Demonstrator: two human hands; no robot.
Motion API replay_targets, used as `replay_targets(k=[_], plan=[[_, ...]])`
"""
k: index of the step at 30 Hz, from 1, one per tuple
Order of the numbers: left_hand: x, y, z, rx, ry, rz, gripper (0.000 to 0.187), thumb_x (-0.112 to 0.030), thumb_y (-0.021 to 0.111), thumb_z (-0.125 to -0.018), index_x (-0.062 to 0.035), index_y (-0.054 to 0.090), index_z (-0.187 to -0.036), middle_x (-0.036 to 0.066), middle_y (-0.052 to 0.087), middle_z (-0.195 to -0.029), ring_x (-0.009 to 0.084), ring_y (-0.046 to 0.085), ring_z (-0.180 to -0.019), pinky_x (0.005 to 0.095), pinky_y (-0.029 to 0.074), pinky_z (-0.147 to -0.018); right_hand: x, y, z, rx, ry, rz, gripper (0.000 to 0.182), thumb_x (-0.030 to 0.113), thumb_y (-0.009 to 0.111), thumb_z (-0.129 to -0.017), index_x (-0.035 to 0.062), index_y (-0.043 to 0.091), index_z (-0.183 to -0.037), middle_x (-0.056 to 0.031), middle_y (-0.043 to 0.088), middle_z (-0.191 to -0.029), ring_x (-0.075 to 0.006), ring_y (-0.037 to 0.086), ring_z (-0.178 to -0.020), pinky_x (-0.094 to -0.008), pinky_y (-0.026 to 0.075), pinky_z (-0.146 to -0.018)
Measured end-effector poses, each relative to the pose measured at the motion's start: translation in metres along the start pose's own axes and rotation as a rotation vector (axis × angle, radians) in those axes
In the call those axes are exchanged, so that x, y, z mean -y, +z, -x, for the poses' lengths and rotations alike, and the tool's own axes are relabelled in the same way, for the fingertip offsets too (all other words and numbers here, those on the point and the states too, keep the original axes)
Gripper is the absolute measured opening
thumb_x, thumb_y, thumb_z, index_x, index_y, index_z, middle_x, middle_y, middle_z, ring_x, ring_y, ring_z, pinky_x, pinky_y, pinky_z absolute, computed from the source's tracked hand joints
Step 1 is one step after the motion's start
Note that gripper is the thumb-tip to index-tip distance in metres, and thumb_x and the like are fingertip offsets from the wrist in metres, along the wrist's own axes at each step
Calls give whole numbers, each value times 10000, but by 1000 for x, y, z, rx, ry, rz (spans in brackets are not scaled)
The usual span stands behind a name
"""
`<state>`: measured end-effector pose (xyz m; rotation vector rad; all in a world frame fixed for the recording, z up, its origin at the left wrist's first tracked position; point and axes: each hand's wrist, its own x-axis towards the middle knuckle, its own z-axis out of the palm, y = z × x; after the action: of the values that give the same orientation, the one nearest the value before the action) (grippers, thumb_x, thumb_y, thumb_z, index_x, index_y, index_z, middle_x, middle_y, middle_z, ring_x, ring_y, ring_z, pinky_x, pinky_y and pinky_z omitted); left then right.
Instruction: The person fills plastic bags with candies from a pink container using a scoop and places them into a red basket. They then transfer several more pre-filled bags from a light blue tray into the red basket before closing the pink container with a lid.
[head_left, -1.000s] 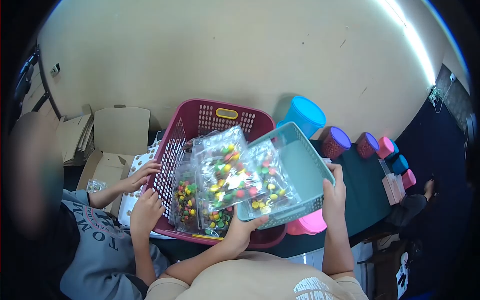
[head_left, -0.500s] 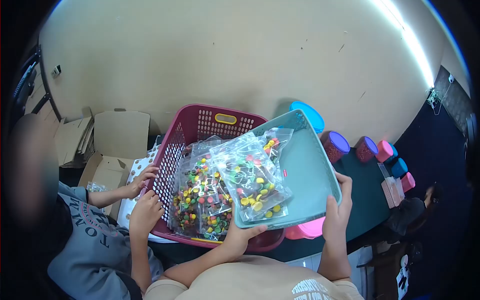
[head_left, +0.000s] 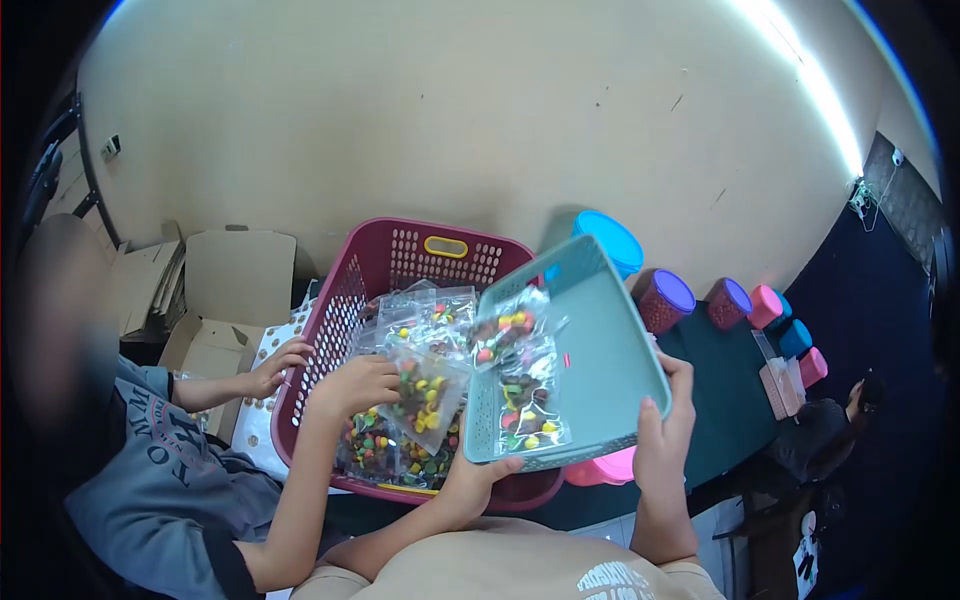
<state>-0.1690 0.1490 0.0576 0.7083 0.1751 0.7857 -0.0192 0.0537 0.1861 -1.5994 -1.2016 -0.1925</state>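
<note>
A teal plastic tray [head_left: 610, 350] is tilted over the right part of a maroon basket [head_left: 370, 250]. My left hand [head_left: 478, 485] grips its near left corner, thumb on the rim. My right hand [head_left: 665, 425] is closed on its right end. Clear bags of colourful candies [head_left: 525, 400] lie along the tray's left side, and more bags [head_left: 430, 300] fill the basket. A co-worker's hand [head_left: 355, 385] is at a candy bag [head_left: 425, 400] in the basket, left of the tray; its fingertips are partly hidden.
The co-worker's other hand [head_left: 280, 368] is at the basket's left side. Purple-lidded jars [head_left: 668, 300], a blue-lidded container [head_left: 608, 245] and a pink container [head_left: 605, 468] stand on the green table [head_left: 710, 380]. An open cardboard box [head_left: 215, 345] sits at left. Another person [head_left: 820, 430] is at far right.
Several bags have left the tray for the basket, leaving fewer along its left side. The co-worker's nearer hand has moved from the basket rim in over the bags. My hands keep their hold.
</note>
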Motion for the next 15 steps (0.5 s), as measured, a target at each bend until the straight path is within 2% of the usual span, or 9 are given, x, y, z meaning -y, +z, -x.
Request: replay_targets(k=[2, 5, 6, 8, 9, 12, 13, 14, 15], plan=[[3, -3, 4, -14, 22, -100, 878, -15, 741, -735, -81, 176, -1405, 80, 427, -1274, 188, 436, -1187, 342, 366, -1016, -3, 2, -1, -53, -14, -131, 417, -2, 395, -747, -57, 452, -1156, -199, 541, -1071, -257, 538, -1023, -354, 390, -939], [2, 0, 2, -60, 16, -174, 877, 5, 732, -728, -80, 178, -1402, 74, 410, -1286, 188, 433, -1191, 350, 364, -1023, -5, 1, -20, 110, 278, -46, 424, 5, 406, -751, -78, 438, -1166, -192, 527, -1089, -240, 512, -1074, -360, 376, -954], [1, -1, 2, -53, -22, -119, 878, -4, 737, -728, -80, 179, -1402, 76, 407, -1286, 187, 426, -1195, 351, 359, -1026, -2, 0, -16, 108, 278, -45, 424, 5, 406, -751, -78, 438, -1166, -192, 527, -1089, -240, 512, -1074, -360, 376, -954], [1, -4, -3, -38, -72, 0, 882, -22, 748, -728, -80, 180, -1400, 79, 401, -1287, 185, 411, -1205, 353, 348, -1031, 1, 0, -7, 84, 91, 52, 413, -6, 388, -754, -78, 437, -1158, -189, 529, -1069, -248, 520, -1051, -359, 374, -952], [4, -6, -2, -28, -39, -53, 903, -42, 760, -721, -78, 173, -1406, 84, 397, -1292, 188, 394, -1222, 360, 334, -1040, 0, -2, -4, 47, 55, -33, 412, -1, 392, -758, -76, 439, -1161, -188, 529, -1053, -260, 522, -1043, -365, 369, -958], [13, -11, -1, -100, -98, -207, 906, -135, 799, -701, -107, 224, -1401, 59, 418, -1301, 182, 414, -1199, 347, 348, -1005, -11, -2, -15, 49, 59, -91, 418, 32, 413, -771, -69, 440, -1176, -197, 529, -1079, -268, 517, -1068, -375, 367, -968], [5, 2, -2, -128, -42, -152, 964, -145, 823, -676, -116, 206, -1416, 47, 419, -1299, 176, 412, -1200, 335, 351, -1000, -8, -2, -22, 105, 212, -41, 430, 37, 418, -761, -70, 441, -1177, -203, 528, -1105, -260, 507, -1090, -379, 365, -976], [5, 0, 0, -133, -45, -153, 964, -145, 823, -676, -116, 206, -1416, 47, 419, -1299, 176, 412, -1200, 335, 351, -1000, -3, -4, -17, 108, 217, -43, 430, 37, 418, -761, -70, 441, -1177, -203, 528, -1105, -260, 507, -1090, -379, 365, -976], [5, -3, 1, -80, -69, -139, 986, -148, 817, -683, -94, 165, -1420, 75, 395, -1315, 193, 382, -1231, 355, 329, -1027, 5, -7, -10, 75, 124, -10, 432, 32, 414, -755, -72, 442, -1174, -205, 528, -1108, -260, 511, -1084, -379, 367, -974]])
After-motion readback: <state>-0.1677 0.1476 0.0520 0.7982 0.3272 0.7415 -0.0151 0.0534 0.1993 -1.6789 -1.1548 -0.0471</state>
